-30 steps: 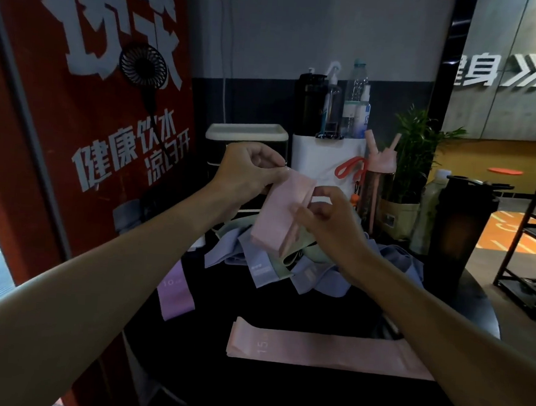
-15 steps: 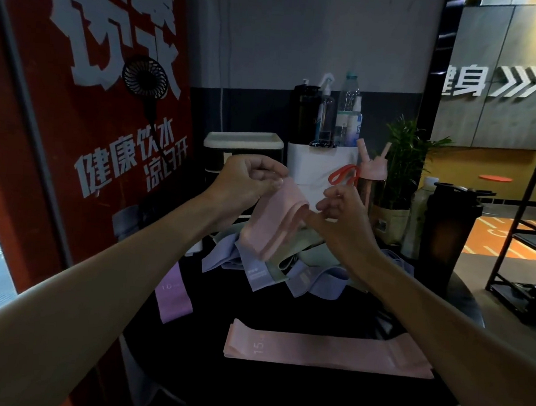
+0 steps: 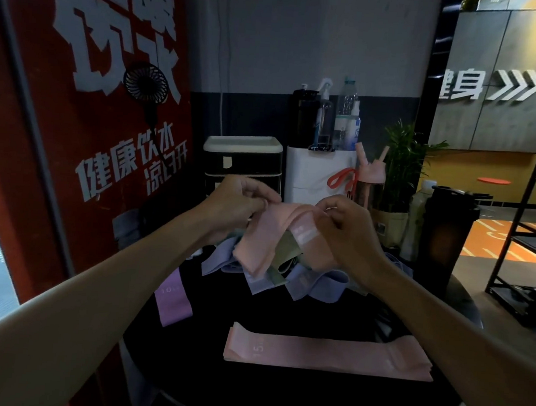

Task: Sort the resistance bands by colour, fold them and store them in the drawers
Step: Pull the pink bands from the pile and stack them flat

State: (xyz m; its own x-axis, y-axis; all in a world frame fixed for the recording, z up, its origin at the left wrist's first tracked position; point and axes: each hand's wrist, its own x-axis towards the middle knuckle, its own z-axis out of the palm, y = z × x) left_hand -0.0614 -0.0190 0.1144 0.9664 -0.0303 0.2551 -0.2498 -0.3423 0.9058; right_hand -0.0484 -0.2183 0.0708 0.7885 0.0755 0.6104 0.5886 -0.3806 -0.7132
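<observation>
Both hands hold one pink band (image 3: 268,231) in the air above the round black table (image 3: 294,401). My left hand (image 3: 238,200) pinches its left top edge, and my right hand (image 3: 344,227) grips its right end near the white label. The band droops between them. Under it lies a heap of blue-lilac bands (image 3: 312,282) with a green band (image 3: 285,254) showing through. A purple band (image 3: 173,297) lies at the table's left edge. Pink bands (image 3: 326,354) lie flat in a stack near me. The small black drawer unit (image 3: 242,161) stands behind, shut.
A white box (image 3: 313,174) with bottles on top, a pink bottle (image 3: 369,184), a potted plant (image 3: 402,168) and a black shaker (image 3: 445,234) stand at the back right. A red signboard (image 3: 75,126) with a fan is left; a black rack (image 3: 530,240) stands right.
The pink band has been spread wider between my hands and now sags lower. My right hand has shifted right to the labelled end; the view has tilted slightly.
</observation>
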